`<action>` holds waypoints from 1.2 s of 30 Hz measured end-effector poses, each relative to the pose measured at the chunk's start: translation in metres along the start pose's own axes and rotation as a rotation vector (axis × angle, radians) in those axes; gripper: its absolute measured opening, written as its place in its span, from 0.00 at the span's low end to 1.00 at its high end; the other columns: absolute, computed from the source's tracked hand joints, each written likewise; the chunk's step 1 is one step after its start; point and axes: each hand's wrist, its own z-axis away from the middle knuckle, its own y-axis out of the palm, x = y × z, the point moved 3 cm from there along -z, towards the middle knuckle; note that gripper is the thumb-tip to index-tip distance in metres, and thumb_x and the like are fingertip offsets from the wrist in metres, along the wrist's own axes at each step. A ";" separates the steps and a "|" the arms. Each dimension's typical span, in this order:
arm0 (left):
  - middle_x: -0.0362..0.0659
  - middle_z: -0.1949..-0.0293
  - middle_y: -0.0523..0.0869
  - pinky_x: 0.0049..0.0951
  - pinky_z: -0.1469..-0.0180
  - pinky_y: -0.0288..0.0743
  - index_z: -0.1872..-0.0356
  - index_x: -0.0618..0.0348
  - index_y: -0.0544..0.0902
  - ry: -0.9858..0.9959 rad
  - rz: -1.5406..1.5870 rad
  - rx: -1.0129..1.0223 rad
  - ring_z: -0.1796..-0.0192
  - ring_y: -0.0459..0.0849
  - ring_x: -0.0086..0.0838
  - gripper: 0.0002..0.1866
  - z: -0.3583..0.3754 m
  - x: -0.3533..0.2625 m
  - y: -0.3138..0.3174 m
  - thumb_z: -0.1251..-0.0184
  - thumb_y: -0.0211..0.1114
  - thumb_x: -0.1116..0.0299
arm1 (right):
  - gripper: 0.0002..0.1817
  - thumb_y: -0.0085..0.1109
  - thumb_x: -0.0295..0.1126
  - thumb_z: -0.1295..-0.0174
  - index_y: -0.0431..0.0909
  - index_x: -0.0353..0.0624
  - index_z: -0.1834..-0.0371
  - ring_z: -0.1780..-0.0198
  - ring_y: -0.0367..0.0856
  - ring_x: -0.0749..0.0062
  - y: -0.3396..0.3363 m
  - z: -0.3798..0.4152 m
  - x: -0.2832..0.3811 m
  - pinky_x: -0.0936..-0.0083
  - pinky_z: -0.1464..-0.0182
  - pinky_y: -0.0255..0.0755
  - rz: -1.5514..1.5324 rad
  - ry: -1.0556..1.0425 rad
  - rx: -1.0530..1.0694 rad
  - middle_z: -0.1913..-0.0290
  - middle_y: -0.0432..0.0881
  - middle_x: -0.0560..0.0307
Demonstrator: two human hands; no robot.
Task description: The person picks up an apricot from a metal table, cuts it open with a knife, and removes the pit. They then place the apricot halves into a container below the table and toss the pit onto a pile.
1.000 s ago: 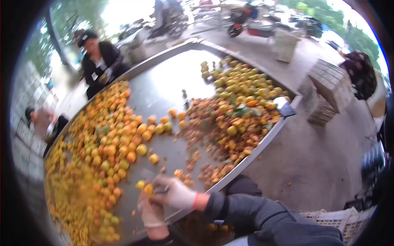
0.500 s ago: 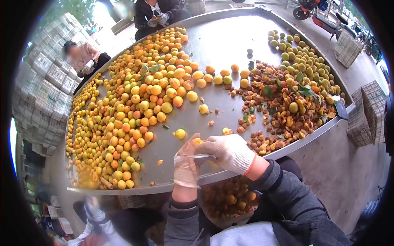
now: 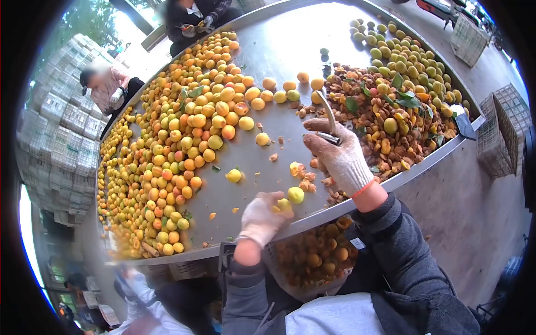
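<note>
My left hand (image 3: 261,219), in a pale work glove, is closed around a yellow-green apricot (image 3: 284,205) at the near edge of the metal table. A second yellow-green apricot (image 3: 296,195) lies just beyond its fingers. Further right, my gloved right hand (image 3: 341,158) grips a curved knife (image 3: 329,113), the blade pointing up and away over the table. Its glove fingertips are stained brown. Between the hands lie torn apricot pieces (image 3: 305,176). Close to the right hand rises a heap of brown pits and apricot scraps (image 3: 357,106).
Whole apricots (image 3: 184,134) cover the table's left side. Greener ones (image 3: 413,61) sit at the far right. Below the table's rim (image 3: 312,219), a container of apricot halves (image 3: 315,254) stands by my legs. Two people work across the table; another is at lower left. Crates (image 3: 502,131) stand right.
My hands have parted. The right hand has moved up and right with the knife, while the left moved slightly lower and now holds an apricot. Torn pieces now lie between them.
</note>
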 end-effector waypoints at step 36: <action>0.52 0.45 0.81 0.35 0.37 0.69 0.47 0.59 0.81 0.128 -0.154 -0.555 0.42 0.78 0.44 0.21 -0.131 0.000 -0.045 0.41 0.67 0.64 | 0.14 0.54 0.32 0.32 0.73 0.43 0.46 0.84 0.60 0.84 -0.074 -0.008 0.024 0.85 0.83 0.51 -0.647 0.270 -0.027 0.80 0.60 0.70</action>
